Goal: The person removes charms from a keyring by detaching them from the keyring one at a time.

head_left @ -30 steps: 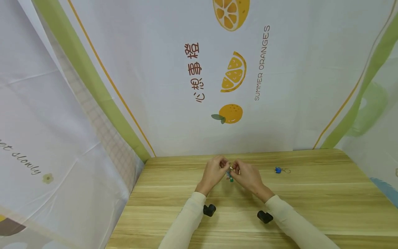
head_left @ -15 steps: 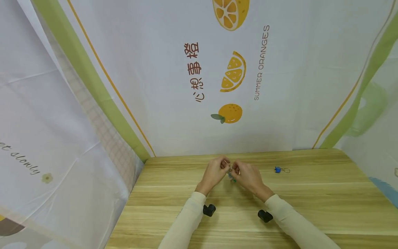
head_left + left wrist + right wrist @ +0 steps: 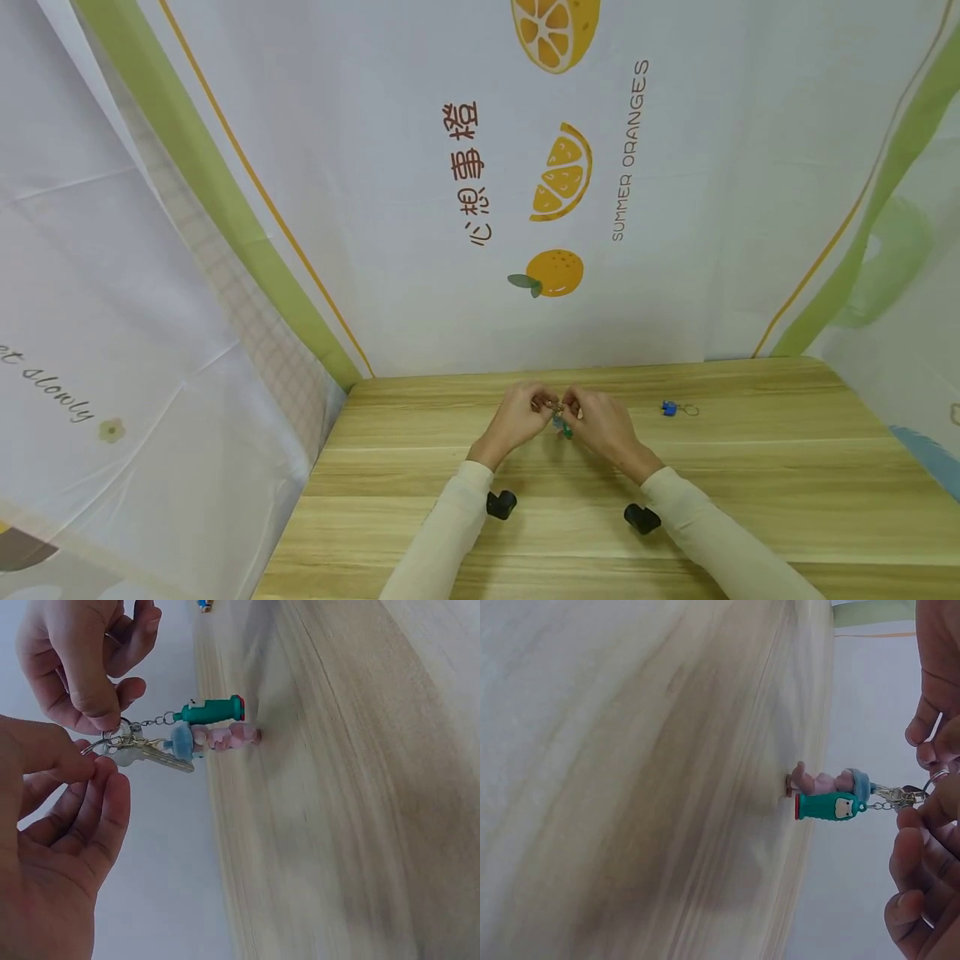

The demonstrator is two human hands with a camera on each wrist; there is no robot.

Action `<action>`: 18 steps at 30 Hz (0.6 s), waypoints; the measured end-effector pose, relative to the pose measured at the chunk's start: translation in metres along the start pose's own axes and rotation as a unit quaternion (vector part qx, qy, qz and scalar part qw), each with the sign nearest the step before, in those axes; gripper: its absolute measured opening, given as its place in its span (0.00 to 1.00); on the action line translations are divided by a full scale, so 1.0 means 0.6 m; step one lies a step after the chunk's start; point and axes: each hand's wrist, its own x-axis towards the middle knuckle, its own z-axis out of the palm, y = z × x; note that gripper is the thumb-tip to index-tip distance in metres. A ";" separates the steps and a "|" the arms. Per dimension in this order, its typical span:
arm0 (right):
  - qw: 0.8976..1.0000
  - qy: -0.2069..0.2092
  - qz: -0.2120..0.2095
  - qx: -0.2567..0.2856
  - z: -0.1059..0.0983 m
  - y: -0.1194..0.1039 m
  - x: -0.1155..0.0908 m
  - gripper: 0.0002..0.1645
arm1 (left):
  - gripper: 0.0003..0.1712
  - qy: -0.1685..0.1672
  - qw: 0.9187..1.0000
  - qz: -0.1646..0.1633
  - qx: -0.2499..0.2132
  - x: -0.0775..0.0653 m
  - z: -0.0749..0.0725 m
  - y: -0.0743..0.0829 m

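Note:
A metal key ring (image 3: 91, 747) is pinched between the thumb and fingertips of my left hand (image 3: 519, 419). Close beside it, my right hand (image 3: 602, 423) pinches the ring and chain links with thumb and index finger. From the ring hang a silver key (image 3: 169, 760), a green bottle-shaped charm (image 3: 826, 806) with a red base and a small pale face, and a pink figurine (image 3: 225, 737) in a blue hat. Fingertips hide part of the ring, so I cannot tell whether its coils are spread.
To the right on the wooden table (image 3: 750, 483) lies a small blue charm (image 3: 669, 408) with its own ring (image 3: 691, 410). A white curtain (image 3: 420, 317) with orange prints rises behind the table's far edge. Black wrist cameras (image 3: 501, 504) sit below each hand.
The ring, earlier upright above the fingertips, has tipped lower between them. My left hand has shifted slightly down, and the charms have swung a little to the right.

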 end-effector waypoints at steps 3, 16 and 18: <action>1.000 -0.008 0.002 0.003 -0.002 -0.001 0.002 0.03 | 0.10 -0.001 1.000 -0.002 0.012 0.000 -0.001 0.001; 0.999 0.020 -0.030 -0.008 -0.006 0.006 0.005 0.01 | 0.07 0.033 0.998 0.014 0.057 0.000 -0.002 -0.001; 0.999 0.015 -0.028 -0.003 -0.007 0.005 0.007 0.02 | 0.07 0.034 0.998 0.016 0.058 0.001 -0.003 0.000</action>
